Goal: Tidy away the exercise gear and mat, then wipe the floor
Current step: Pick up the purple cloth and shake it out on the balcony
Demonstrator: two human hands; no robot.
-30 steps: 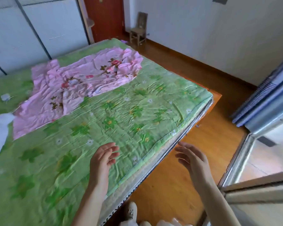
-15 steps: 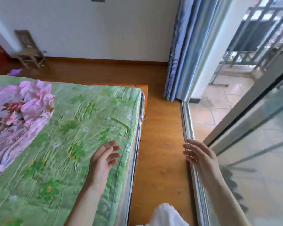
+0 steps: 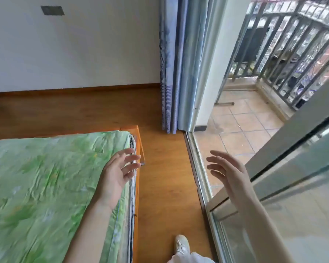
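A home bedroom: a bed (image 3: 46, 186) with a green floral sheet, blue curtains (image 3: 179, 73) beside it, and a sliding door (image 3: 292, 177) beyond.

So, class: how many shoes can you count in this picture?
1: a white shoe on the wooden floor, bottom centre, between bed and sliding door. Another may be hidden.
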